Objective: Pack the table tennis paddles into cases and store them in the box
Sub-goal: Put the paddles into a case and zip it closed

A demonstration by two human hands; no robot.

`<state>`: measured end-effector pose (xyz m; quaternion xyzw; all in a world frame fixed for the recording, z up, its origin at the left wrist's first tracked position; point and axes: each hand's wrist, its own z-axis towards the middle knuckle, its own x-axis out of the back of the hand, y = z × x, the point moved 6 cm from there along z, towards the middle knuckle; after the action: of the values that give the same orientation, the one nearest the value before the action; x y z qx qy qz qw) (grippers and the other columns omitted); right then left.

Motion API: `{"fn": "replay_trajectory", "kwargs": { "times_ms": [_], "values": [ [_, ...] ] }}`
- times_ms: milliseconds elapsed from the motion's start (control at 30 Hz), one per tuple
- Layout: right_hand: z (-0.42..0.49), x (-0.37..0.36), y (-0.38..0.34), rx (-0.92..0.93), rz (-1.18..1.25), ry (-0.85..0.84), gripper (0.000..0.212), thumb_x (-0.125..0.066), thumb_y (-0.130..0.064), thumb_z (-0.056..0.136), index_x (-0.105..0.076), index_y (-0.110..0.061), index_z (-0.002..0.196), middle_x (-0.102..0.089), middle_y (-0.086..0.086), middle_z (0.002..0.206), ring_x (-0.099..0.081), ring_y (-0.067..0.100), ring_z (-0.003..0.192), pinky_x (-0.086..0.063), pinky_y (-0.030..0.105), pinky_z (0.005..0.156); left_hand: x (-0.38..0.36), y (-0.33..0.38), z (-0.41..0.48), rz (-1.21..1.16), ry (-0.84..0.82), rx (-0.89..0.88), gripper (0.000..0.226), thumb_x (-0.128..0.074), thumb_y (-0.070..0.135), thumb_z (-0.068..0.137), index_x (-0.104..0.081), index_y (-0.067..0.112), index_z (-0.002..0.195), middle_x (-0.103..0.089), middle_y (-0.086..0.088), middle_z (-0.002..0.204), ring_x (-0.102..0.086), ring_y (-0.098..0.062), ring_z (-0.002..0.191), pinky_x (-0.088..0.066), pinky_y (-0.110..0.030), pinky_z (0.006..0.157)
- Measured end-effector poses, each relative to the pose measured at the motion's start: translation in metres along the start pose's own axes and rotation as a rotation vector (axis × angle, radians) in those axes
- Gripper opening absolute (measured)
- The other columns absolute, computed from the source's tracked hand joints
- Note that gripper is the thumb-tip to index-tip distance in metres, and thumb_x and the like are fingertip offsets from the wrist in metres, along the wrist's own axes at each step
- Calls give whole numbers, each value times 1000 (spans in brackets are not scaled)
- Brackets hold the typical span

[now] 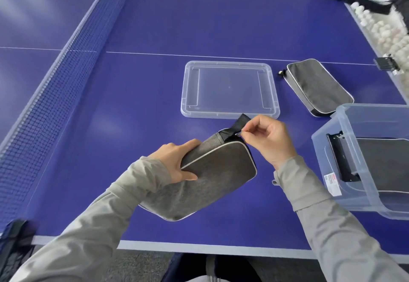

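A grey paddle case [212, 179] with white piping lies tilted over the table in front of me. My left hand [177, 160] grips its near-left edge, thumb on top. My right hand [270, 140] pinches the zipper pull at the case's far corner, beside its black strap loop [239, 124]. A second grey case [318, 86] lies flat at the far right. The clear storage box [332, 166] stands at the right edge, with at least one grey case [380, 160] inside. No bare paddle shows.
The box's clear lid [230, 89] lies upside down on the blue table just beyond my hands. The net [66, 78] runs along the left. A tray of white balls [385, 31] sits past the table's right edge.
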<state>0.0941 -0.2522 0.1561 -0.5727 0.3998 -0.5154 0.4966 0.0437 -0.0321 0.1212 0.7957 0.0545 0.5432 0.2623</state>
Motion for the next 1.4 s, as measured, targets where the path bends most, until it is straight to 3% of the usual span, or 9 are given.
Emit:
{"fn": "replay_trajectory", "kwargs": {
  "times_ms": [233, 400, 500, 667, 833, 967, 1133, 1267, 1400],
  "values": [
    [2, -26, -21, 119, -123, -33, 31, -65, 2, 75, -60, -27, 68, -63, -15, 68, -59, 6, 69, -46, 16, 74, -3, -15, 2, -150, 6, 40, 67, -75, 53, 66, -37, 45, 121, -61, 18, 71, -56, -8, 63, -49, -29, 70],
    [6, -31, -11, 50, -151, 55, 12, -67, -10, 84, -66, -19, 91, -67, -3, 102, -60, 12, 102, -48, 28, 86, -6, -34, -6, -369, 84, 103, 66, -82, 41, 66, -46, 35, 121, -69, 10, 86, -65, -16, 78, -50, -28, 77],
    [-1, -30, 8, -71, -80, 124, 19, -67, -14, 86, -63, -21, 103, -66, -5, 109, -59, 10, 107, -49, 31, 91, -9, -53, -18, -677, 165, 174, 60, -84, 35, 60, -53, 37, 111, -71, 7, 86, -68, -17, 82, -53, -28, 77],
    [-26, -40, 42, -257, -15, 211, 39, -69, -21, 84, -53, -29, 119, -59, -9, 118, -53, 3, 114, -44, 35, 101, -14, -88, -35, -1246, 408, 289, 44, -85, 15, 59, -60, 30, 92, -73, 0, 82, -71, -19, 71, -56, -26, 58],
    [-52, -71, 61, -467, 206, 293, 52, -70, -28, 83, -43, -34, 126, -51, -4, 129, -53, 4, 113, -43, 22, 89, -25, -114, -34, -1550, 709, 522, 34, -82, 24, 60, -60, 29, 85, -71, 3, 79, -70, -20, 73, -55, -30, 61],
    [-57, -109, 66, -617, 595, 270, 61, -68, -27, 84, -36, -28, 136, -60, 4, 126, -57, 18, 117, -43, 42, 103, -41, -103, -22, -1822, 801, 616, 33, -78, 22, 73, -57, 31, 97, -73, 9, 86, -72, -12, 76, -56, -30, 58],
    [-46, -112, 56, -583, 634, 358, 51, -78, -19, 75, -51, -28, 118, -72, -1, 105, -68, 18, 101, -56, 36, 81, -62, -77, -11, -1992, 735, 672, 33, -72, 22, 79, -55, 28, 107, -66, 1, 115, -64, -20, 104, -53, -42, 85],
    [-53, -96, 58, -558, 609, 444, 49, -81, -19, 70, -55, -28, 111, -74, -2, 100, -70, 15, 95, -54, 28, 70, -68, -70, -3, -1985, 592, 620, 29, -70, 21, 79, -55, 28, 103, -70, 5, 103, -70, -13, 89, -56, -32, 68],
    [-69, -72, 59, -544, 619, 495, 61, -83, -27, 61, -55, -22, 116, -74, -2, 97, -69, 18, 95, -54, 32, 76, -70, -78, -4, -1858, 346, 583, 29, -69, 37, 72, -59, 23, 96, -67, 1, 88, -71, -16, 68, -56, -32, 54]
  ]
}}
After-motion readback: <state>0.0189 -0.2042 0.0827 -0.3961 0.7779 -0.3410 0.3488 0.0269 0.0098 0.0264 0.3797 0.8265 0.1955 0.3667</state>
